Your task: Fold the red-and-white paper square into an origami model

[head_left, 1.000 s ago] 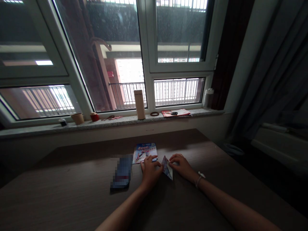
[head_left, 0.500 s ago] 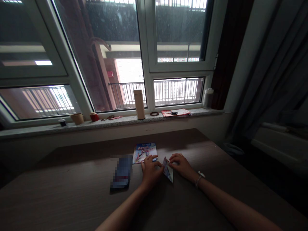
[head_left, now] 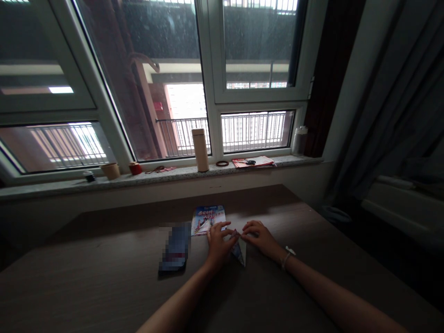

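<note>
A small folded piece of patterned paper with a pointed lower tip lies on the dark wooden table. My left hand pinches its left side, fingers curled. From the right, my right hand presses on its upper edge with bent fingers; a pale band circles that wrist. Just beyond my left hand lies a blue printed booklet.
A dark flat object lies left of the booklet. On the window sill stand a tall beige flask, a brown cup, a small red pot, a jar and red papers. Dark curtains hang at the right.
The folded paper has shifted slightly toward me and looks narrower. Both hands stay on it, with my left fingers moved a little to the right.
</note>
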Demonstrator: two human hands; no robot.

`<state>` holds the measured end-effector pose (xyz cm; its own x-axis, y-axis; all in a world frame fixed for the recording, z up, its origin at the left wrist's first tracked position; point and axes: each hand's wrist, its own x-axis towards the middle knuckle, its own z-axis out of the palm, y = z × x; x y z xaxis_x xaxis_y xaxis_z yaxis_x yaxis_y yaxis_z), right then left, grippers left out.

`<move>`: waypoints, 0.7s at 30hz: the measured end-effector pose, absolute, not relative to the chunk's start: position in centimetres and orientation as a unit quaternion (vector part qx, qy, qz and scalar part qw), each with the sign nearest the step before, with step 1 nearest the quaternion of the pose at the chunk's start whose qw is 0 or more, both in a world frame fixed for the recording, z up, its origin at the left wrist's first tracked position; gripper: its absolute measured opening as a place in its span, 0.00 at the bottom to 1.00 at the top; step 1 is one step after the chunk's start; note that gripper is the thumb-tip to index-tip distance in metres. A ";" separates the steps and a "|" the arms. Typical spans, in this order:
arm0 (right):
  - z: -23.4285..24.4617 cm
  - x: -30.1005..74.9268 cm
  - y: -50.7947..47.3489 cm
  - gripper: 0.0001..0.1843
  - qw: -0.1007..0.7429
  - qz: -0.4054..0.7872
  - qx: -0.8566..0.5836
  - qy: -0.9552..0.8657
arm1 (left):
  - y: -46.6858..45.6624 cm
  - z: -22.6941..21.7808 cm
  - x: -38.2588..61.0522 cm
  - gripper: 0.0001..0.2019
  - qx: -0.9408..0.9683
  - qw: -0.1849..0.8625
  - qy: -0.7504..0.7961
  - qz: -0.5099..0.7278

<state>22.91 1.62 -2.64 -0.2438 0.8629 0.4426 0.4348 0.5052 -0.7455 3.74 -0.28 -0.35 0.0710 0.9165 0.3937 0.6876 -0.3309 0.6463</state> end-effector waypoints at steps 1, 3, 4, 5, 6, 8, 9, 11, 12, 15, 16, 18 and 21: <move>-2.6 22.9 1.6 0.09 0.437 0.245 -0.430 -0.751 | -0.3 -0.4 3.8 0.02 0.716 0.148 0.560 0.390; -2.5 22.8 1.5 0.09 0.435 0.243 -0.427 -0.755 | -0.3 -0.4 3.8 0.02 0.714 0.149 0.559 0.395; -2.4 22.7 1.5 0.09 0.436 0.241 -0.426 -0.756 | -0.3 -0.4 3.9 0.02 0.713 0.149 0.557 0.400; -2.4 22.7 1.4 0.09 0.436 0.239 -0.426 -0.756 | -0.3 -0.4 3.9 0.02 0.712 0.149 0.553 0.406; -2.4 22.7 1.4 0.08 0.436 0.239 -0.426 -0.756 | -0.3 -0.4 3.9 0.03 0.712 0.149 0.550 0.411; -2.4 22.7 1.4 0.08 0.435 0.240 -0.428 -0.756 | -0.3 -0.3 4.0 0.03 0.711 0.151 0.543 0.420; -2.4 22.7 1.4 0.08 0.433 0.241 -0.428 -0.756 | -0.3 -0.3 4.1 0.02 0.710 0.152 0.542 0.423; -2.3 22.7 1.3 0.07 0.430 0.243 -0.428 -0.757 | -0.3 -0.3 4.2 0.01 0.706 0.151 0.543 0.428; -2.3 22.7 1.3 0.07 0.430 0.244 -0.428 -0.757 | -0.3 -0.3 4.2 0.01 0.704 0.150 0.544 0.430; -2.3 22.6 1.3 0.07 0.431 0.243 -0.428 -0.756 | -0.4 -0.2 4.3 0.02 0.701 0.145 0.546 0.435; -2.3 22.6 1.3 0.07 0.431 0.242 -0.428 -0.757 | -0.4 -0.2 4.3 0.02 0.701 0.144 0.547 0.435; -2.3 22.6 1.3 0.06 0.431 0.241 -0.428 -0.757 | -0.5 -0.2 4.4 0.02 0.701 0.141 0.549 0.434; -2.4 22.6 1.4 0.06 0.434 0.234 -0.430 -0.756 | -0.5 -0.2 4.4 0.02 0.698 0.134 0.552 0.436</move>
<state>22.59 1.38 -2.35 -0.2544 0.8534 0.4550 0.4466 0.5210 -0.7274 4.40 -0.46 -0.16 0.0101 0.8878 0.4601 0.6547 -0.3537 0.6680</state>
